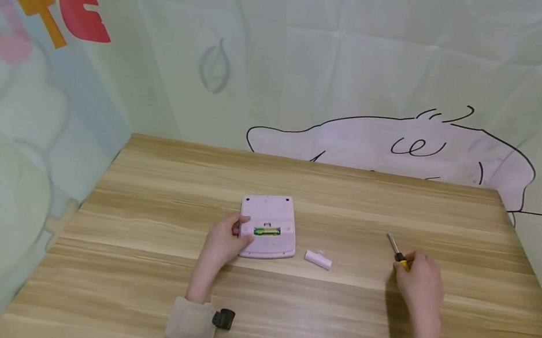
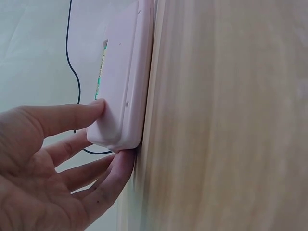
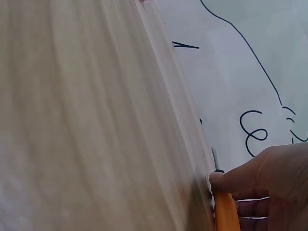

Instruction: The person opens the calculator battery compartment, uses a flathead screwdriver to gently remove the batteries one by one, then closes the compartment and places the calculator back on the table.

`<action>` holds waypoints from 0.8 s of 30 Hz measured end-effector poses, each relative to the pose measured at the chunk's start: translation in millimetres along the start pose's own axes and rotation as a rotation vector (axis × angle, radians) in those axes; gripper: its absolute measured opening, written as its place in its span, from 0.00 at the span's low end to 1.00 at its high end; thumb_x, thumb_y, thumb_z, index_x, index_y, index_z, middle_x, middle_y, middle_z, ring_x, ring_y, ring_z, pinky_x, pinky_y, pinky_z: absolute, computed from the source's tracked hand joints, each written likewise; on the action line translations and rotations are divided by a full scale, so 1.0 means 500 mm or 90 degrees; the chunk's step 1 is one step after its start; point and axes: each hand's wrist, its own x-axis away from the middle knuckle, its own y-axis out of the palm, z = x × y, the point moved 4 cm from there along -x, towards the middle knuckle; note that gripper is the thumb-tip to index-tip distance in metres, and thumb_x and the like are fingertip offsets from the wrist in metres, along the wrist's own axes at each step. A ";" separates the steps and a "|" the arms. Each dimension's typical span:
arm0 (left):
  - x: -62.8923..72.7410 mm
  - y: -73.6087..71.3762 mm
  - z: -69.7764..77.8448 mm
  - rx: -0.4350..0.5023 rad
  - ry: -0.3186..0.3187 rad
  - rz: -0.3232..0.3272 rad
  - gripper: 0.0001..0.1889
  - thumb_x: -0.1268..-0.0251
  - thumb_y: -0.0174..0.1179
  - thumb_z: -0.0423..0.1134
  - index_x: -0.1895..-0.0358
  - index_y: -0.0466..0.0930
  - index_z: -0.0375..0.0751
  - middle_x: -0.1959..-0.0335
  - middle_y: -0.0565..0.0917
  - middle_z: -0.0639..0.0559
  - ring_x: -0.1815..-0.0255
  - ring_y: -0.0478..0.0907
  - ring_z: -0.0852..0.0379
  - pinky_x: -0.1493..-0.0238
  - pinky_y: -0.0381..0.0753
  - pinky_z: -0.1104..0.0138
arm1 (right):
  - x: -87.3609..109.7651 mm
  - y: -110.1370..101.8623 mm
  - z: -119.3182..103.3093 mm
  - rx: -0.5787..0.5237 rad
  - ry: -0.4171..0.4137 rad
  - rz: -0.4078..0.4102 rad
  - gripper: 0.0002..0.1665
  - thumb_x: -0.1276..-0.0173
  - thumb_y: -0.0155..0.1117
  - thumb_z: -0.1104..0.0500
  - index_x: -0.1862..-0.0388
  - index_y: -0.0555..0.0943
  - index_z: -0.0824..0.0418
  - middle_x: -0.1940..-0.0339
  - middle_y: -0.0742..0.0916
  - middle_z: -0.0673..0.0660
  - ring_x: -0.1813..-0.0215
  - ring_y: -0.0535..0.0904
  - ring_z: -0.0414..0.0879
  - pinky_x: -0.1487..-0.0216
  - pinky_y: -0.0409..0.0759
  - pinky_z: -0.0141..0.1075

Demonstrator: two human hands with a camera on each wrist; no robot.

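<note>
A pink calculator [image 1: 271, 210] lies back side up on the table, its battery compartment uncovered. A green and yellow battery [image 1: 267, 231] sits in that compartment. My left hand [image 1: 227, 239] grips the calculator's left edge; in the left wrist view the thumb [image 2: 91, 111] presses on the back and other fingers reach the edge and underside. To the right of the calculator lies a small pink battery cover [image 1: 318, 259], apart from both hands. Farther right, my right hand [image 1: 420, 282] holds a screwdriver [image 1: 401, 258] by its yellow-orange handle, the metal shaft pointing away from me.
The wooden table [image 1: 301, 319] runs back to a printed cloth backdrop [image 1: 286, 66] with cartoon drawings and letters. Black wrist straps [image 1: 223, 318] sit at both sleeves.
</note>
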 end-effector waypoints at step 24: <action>0.003 -0.001 0.003 0.009 -0.004 -0.005 0.22 0.42 0.65 0.36 0.42 0.77 0.41 0.50 0.80 0.42 0.54 0.74 0.49 0.52 0.76 0.58 | 0.019 0.013 -0.083 -0.016 -0.110 0.021 0.14 0.37 0.62 0.59 0.57 0.76 0.69 0.63 0.80 0.65 0.65 0.79 0.59 0.65 0.74 0.52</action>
